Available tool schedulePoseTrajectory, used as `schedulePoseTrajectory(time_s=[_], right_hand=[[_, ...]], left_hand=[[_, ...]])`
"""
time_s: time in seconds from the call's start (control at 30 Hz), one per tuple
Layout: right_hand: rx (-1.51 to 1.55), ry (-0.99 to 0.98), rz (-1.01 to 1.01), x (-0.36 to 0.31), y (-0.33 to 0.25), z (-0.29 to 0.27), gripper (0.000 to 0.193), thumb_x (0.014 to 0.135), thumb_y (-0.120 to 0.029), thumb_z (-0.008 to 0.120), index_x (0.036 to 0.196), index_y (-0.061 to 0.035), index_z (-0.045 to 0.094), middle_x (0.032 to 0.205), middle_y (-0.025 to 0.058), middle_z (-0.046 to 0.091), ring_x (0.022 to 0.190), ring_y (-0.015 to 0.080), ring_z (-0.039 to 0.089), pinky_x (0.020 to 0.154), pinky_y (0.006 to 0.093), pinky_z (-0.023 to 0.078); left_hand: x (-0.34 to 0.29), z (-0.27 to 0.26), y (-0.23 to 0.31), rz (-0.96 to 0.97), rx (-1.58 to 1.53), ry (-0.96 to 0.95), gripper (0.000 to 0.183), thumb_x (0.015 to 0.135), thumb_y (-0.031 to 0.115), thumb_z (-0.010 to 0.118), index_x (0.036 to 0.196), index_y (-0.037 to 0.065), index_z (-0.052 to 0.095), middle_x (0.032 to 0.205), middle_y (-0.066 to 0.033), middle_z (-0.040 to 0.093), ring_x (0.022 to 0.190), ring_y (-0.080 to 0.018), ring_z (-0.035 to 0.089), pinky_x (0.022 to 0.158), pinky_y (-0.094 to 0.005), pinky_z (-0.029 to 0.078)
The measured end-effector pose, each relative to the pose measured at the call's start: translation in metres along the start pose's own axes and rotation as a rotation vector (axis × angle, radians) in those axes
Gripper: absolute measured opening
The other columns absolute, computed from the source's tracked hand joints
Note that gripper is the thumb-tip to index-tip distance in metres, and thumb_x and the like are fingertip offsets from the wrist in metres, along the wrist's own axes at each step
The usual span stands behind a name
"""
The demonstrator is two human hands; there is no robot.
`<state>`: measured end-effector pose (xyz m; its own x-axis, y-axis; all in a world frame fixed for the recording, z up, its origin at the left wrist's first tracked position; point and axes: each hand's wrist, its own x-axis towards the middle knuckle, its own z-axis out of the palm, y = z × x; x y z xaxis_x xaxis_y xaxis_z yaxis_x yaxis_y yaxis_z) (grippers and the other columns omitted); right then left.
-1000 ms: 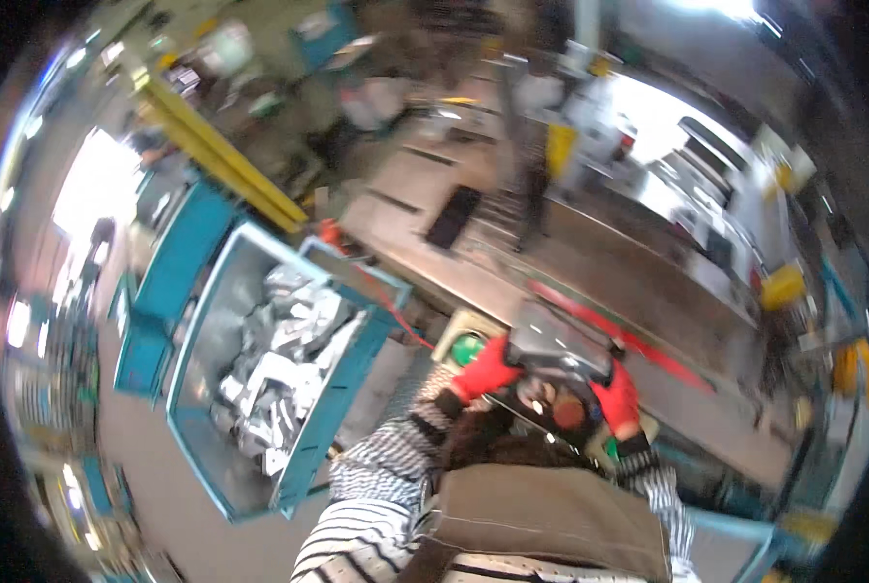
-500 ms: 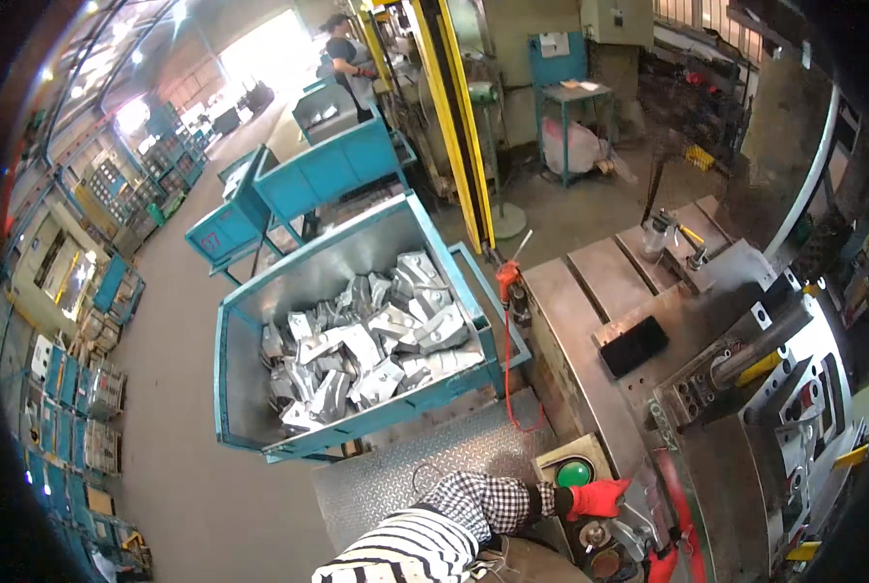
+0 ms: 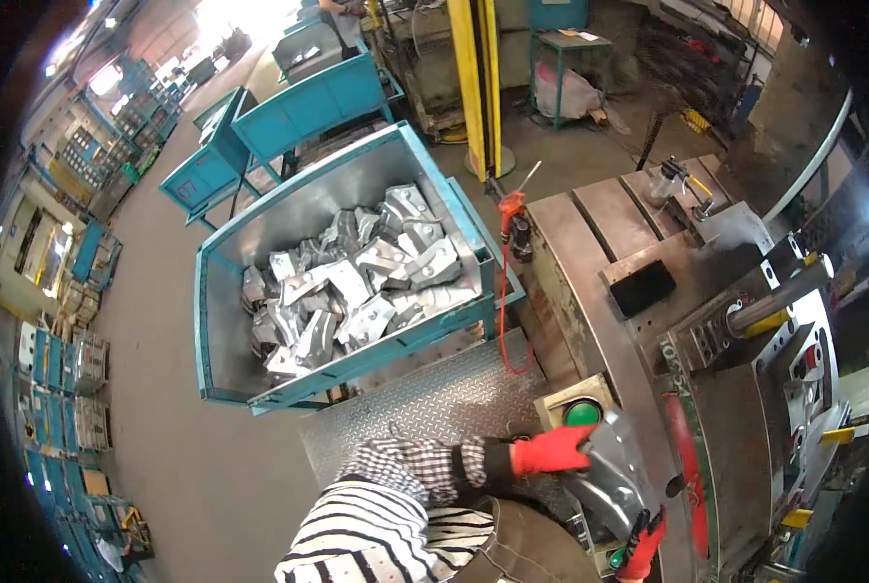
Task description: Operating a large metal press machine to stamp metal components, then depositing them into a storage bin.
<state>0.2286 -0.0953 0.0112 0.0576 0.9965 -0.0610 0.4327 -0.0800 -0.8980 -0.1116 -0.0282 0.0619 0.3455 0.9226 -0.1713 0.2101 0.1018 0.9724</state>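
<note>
A shiny, bent stamped metal part (image 3: 611, 483) is held tilted between my two gloved hands at the lower right. My left hand (image 3: 553, 454), in a red glove, has its fingers closed at the part's left edge. At its lower right end, my right hand (image 3: 643, 546) grips it in a red and black glove. The part partly covers a control box with a large green push button (image 3: 582, 413) and hangs beside the edge of the steel press bed (image 3: 638, 345). A smaller green button (image 3: 617, 558) shows near my right hand.
A blue-framed metal bin (image 3: 216, 321) full of similar parts stands ahead left, beyond a diamond-plate platform (image 3: 425, 398). On the bed lie a black flat object (image 3: 642, 289) and a spray bottle (image 3: 664, 183). A red air hose (image 3: 503, 321) hangs beside a yellow post (image 3: 483, 87).
The metal part has come up and toward me, turning to show its broad face. My left hand has shifted left, and my right hand has risen into fuller view. The head view has shifted.
</note>
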Motion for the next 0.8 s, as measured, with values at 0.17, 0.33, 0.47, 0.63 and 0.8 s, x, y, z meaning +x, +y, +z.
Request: schedulePoseTrajectory(time_s=[0.17, 0.33, 0.47, 0.63, 0.8], right_hand=[[0.498, -0.255, 0.114, -0.024, -0.037, 0.073, 0.04, 0.089, -0.017, 0.037, 0.126, -0.0004, 0.031, 0.124, 0.0107, 0.037, 0.114, 0.0162, 0.035, 0.097, 0.0284, 0.025], [0.741, -0.385, 0.233, -0.038, -0.048, 0.17, 0.032, 0.087, -0.012, 0.046, 0.116, -0.0001, 0.04, 0.111, 0.0073, 0.045, 0.099, 0.0157, 0.046, 0.093, 0.0278, 0.035], [0.647, -0.567, 0.4, -0.033, -0.054, 0.229, 0.03, 0.086, -0.012, 0.048, 0.113, 0.0003, 0.043, 0.105, 0.0064, 0.048, 0.094, 0.0151, 0.048, 0.091, 0.0271, 0.038], [0.683, -0.857, 0.316, -0.008, -0.065, 0.333, 0.023, 0.085, -0.012, 0.05, 0.104, 0.0006, 0.049, 0.099, 0.0056, 0.053, 0.09, 0.0157, 0.052, 0.085, 0.0268, 0.041], [-0.245, -1.119, 0.011, 0.03, -0.117, 0.454, 0.04, 0.079, -0.021, 0.059, 0.112, -0.0004, 0.047, 0.104, 0.0096, 0.053, 0.094, 0.0195, 0.05, 0.082, 0.03, 0.039]], left_hand=[[-0.106, -0.028, -0.022, -0.057, -0.457, 0.198, 0.067, 0.067, 0.021, 0.058, 0.124, -0.003, 0.033, 0.117, -0.0142, 0.048, 0.103, -0.0197, 0.047, 0.087, -0.0315, 0.037], [-0.21, -0.049, -0.036, -0.2, -0.433, 0.451, 0.062, 0.067, 0.018, 0.058, 0.122, -0.004, 0.036, 0.114, -0.0117, 0.05, 0.101, -0.016, 0.047, 0.088, -0.0287, 0.036], [-0.265, -0.057, -0.059, -0.234, -0.518, 0.625, 0.058, 0.07, 0.016, 0.058, 0.121, -0.004, 0.037, 0.11, -0.0113, 0.052, 0.098, -0.0158, 0.048, 0.086, -0.0284, 0.037], [-0.31, -0.09, -0.101, -0.18, -0.549, 0.887, 0.055, 0.072, 0.013, 0.058, 0.12, -0.004, 0.038, 0.106, -0.0091, 0.054, 0.094, -0.0138, 0.05, 0.084, -0.0276, 0.039], [-0.34, -0.151, -0.143, -0.41, -0.599, 1.194, 0.059, 0.064, 0.019, 0.062, 0.117, 0.001, 0.043, 0.105, -0.014, 0.056, 0.095, -0.0224, 0.053, 0.082, -0.0318, 0.041]])
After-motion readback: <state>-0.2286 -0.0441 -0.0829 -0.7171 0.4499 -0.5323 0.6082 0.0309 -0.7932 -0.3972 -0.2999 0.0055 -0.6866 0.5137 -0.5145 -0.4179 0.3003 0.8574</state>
